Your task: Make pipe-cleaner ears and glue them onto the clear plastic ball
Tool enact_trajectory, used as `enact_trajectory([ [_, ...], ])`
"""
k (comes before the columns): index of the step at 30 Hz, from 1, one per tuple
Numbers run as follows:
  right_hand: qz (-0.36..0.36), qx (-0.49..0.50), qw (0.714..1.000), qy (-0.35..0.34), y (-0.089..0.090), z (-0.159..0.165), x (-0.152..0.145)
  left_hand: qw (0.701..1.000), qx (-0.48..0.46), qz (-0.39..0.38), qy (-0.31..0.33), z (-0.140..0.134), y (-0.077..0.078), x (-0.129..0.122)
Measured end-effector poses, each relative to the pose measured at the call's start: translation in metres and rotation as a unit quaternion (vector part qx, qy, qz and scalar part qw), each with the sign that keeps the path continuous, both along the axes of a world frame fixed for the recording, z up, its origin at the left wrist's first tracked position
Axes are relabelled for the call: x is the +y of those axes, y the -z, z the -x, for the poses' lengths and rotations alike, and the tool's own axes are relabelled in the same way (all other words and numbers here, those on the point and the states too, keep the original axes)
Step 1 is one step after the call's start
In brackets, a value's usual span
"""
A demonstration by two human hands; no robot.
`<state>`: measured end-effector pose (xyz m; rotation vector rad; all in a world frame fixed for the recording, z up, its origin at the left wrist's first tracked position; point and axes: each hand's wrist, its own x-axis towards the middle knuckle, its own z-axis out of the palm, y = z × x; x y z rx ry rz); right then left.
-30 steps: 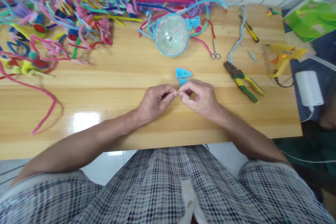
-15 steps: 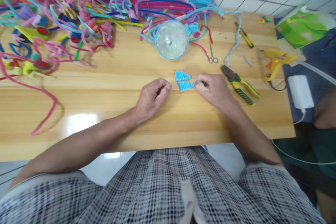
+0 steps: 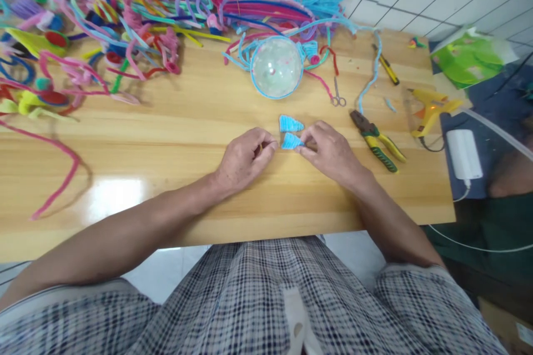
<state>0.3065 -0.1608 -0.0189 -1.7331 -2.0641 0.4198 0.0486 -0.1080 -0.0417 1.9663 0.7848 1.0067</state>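
Note:
Two blue wedge-shaped pieces, ribbed like wound pipe cleaner, lie one behind the other on the wooden table. The far blue piece (image 3: 291,123) rests untouched. At the narrow right end of the near blue piece (image 3: 290,141), my right hand (image 3: 331,147) pinches the tip between thumb and finger. My left hand (image 3: 249,156) is closed, thumb against forefinger, just left of that piece's wide edge. Whether anything small sits between its fingertips is too fine to make out. Beyond the pieces stands a clear round ball (image 3: 277,66) ringed with blue pipe cleaner.
Pliers (image 3: 377,140), small scissors (image 3: 337,97) and a yellow utility knife (image 3: 389,66) lie to the right. A yellow glue gun (image 3: 433,108) with its cord sits by the right edge, near a white power block (image 3: 464,154). Tangled colourful pipe cleaners (image 3: 137,22) fill the back left.
My right hand has shifted left and now grips the near piece's tip. The near piece has turned slightly and a wider gap parts the two pieces. The camera view has moved a little.

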Motion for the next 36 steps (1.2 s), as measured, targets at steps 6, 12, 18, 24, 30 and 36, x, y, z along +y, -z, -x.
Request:
enact_trajectory([
  [6, -0.045, 0.068, 0.996, -0.032, 0.003, 0.006, -0.007, 0.998, -0.015, -0.055, 0.015, 0.0, 0.014, 0.0],
  [12, -0.094, 0.097, 0.988, -0.071, 0.001, 0.016, -0.012, 0.995, -0.044, -0.061, 0.07, -0.001, 0.018, 0.003],
  [18, -0.097, 0.137, 0.981, -0.098, 0.0, 0.019, -0.011, 0.992, -0.083, -0.033, 0.09, -0.005, 0.016, 0.006],
  [24, -0.095, 0.19, 0.974, -0.079, -0.002, 0.023, -0.01, 0.992, -0.084, -0.044, 0.084, -0.006, 0.017, 0.006],
  [30, -0.069, 0.215, 0.969, -0.099, 0.0, 0.02, -0.01, 0.986, -0.103, -0.061, 0.119, -0.005, 0.019, 0.008],
  [36, -0.015, 0.225, 0.969, -0.097, 0.0, 0.016, -0.009, 0.981, -0.1, -0.09, 0.138, -0.005, 0.018, 0.009],
])
